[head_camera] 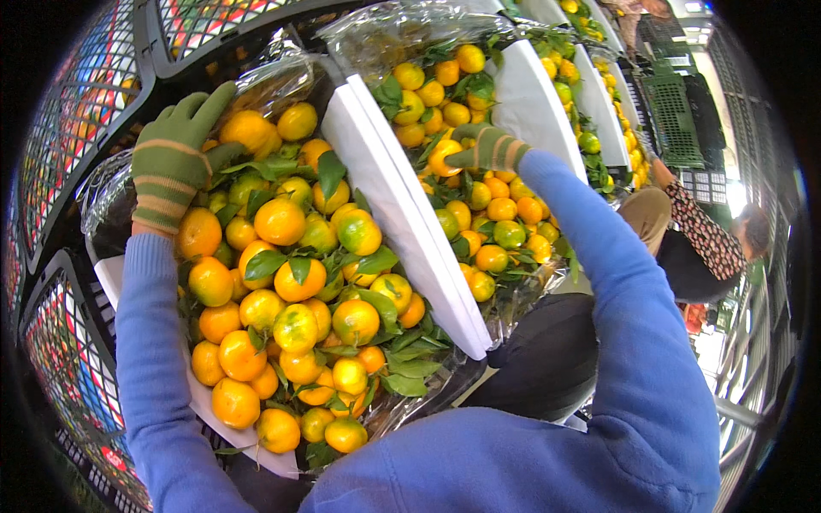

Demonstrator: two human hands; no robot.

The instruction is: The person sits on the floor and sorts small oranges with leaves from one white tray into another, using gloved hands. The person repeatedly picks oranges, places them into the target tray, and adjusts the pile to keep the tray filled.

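Note:
My left hand [172, 157], in a green striped knit glove, rests at the far left corner of a crate heaped with leafy mandarins [280, 221]. Its fingers are spread, and the thumb lies just below a large orange mandarin [247, 131]. In the neighbouring crate, my right hand [490, 147], gloved alike, grips a mandarin [444, 158] between thumb and fingers. More mandarins [501, 209], some partly green, lie below and around that hand. A white liner panel [404, 211] stands between the two heaps.
Clear plastic film [410, 32] lines the crates. More white panels [535, 96] and fruit stretch to the upper right. Black mesh crates [83, 122] stand at the left. Another person's patterned sleeve [705, 234] shows at right, near a green crate [670, 122].

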